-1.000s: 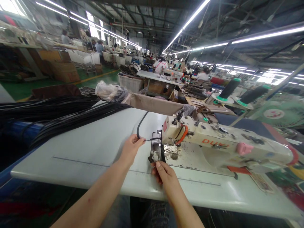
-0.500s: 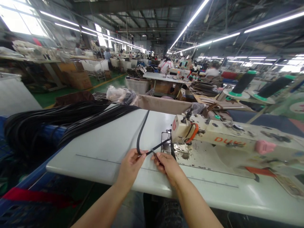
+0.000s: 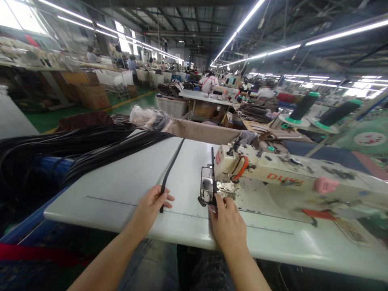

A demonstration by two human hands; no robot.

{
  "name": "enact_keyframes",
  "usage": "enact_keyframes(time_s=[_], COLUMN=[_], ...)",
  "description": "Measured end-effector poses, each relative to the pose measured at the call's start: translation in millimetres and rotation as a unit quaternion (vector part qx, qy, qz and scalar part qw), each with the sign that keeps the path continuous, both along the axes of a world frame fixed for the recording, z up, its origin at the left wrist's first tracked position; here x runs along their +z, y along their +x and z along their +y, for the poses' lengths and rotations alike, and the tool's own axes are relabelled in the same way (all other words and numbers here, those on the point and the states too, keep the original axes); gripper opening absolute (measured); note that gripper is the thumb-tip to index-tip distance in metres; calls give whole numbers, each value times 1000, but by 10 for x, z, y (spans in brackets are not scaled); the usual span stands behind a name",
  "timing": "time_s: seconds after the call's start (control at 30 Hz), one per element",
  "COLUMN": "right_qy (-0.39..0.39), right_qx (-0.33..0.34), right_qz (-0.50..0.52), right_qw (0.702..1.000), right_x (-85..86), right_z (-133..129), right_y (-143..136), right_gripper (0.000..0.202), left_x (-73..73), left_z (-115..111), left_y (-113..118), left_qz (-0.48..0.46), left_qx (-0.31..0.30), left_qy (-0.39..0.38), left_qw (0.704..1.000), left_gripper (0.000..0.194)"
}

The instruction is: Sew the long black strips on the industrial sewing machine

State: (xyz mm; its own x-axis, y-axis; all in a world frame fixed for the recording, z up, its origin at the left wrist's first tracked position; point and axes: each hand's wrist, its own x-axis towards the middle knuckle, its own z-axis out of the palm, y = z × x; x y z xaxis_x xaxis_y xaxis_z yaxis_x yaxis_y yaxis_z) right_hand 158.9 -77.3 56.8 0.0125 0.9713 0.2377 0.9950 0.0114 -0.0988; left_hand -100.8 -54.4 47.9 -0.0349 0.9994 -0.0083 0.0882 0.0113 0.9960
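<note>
My left hand (image 3: 153, 203) pinches a flat black strap (image 3: 170, 169) near its front end, with some fingers stretched out. From there the strap runs back across the white table (image 3: 118, 178) to its far edge. At the sewing machine (image 3: 260, 167), my right hand (image 3: 229, 224) has its thumb and forefinger closed at the front end of a second black strap (image 3: 213, 159), which passes under the machine head. A bit of shiny metal shows under the right fingers; most of it is hidden. The right palm is out of sight.
A thick bundle of black straps (image 3: 118, 151) lies over the table's left end and a blue crate (image 3: 36, 230). Black thread cones (image 3: 304, 107) stand behind the machine. A beige-lined bin (image 3: 203, 131) adjoins the far edge. People sit at machines farther off.
The strap between my hands is now in two separate parts. My left hand has moved left with one part; my right hand has moved to the machine, and the metal blades it held are mostly hidden.
</note>
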Motion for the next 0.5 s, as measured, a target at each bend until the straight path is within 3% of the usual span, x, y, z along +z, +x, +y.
enact_keyframes(time_s=[0.13,0.27,0.43,0.5], right_qy=[-94,-133,-130,-126], right_qx=[-28,-5,4,5], right_qz=[-52,-66,-76,-72], right_qw=[994,989,989,989], right_x=[-54,-35,-12,-21], right_z=[-82,-109,-103,-96], right_y=[86,85,93,111], right_gripper=[48,50,47,47], left_x=[-50,-86,37,133], left_z=[97,200,300,314], left_y=[-191,-504,-1163,-1520], left_qz=[121,242,383,446], left_qx=[-12,39,93,135], left_qy=[5,11,22,39], left_qw=[993,970,919,884], left_gripper=[45,52,52,51])
